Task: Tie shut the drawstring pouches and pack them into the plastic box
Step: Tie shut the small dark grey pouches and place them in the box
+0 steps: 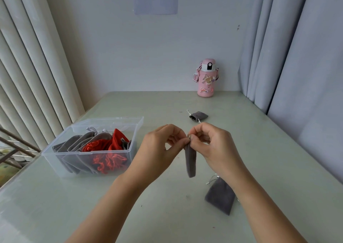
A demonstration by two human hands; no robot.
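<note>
Soft grey velvet pouch (190,161), limp and narrow, neck pinched between left hand (163,146) and right hand (211,144).

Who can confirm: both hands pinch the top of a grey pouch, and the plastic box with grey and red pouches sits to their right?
Wrong side: the head view shows the plastic box left of the hands, not right. Rest holds: left hand and right hand pinch the top of the grey pouch, and the box holds packed grey pouches and red pouches.

A home corner: curtains (289,44), vertical blinds (27,60), a stickered pink water bottle (207,81) on the table (167,215).
</note>
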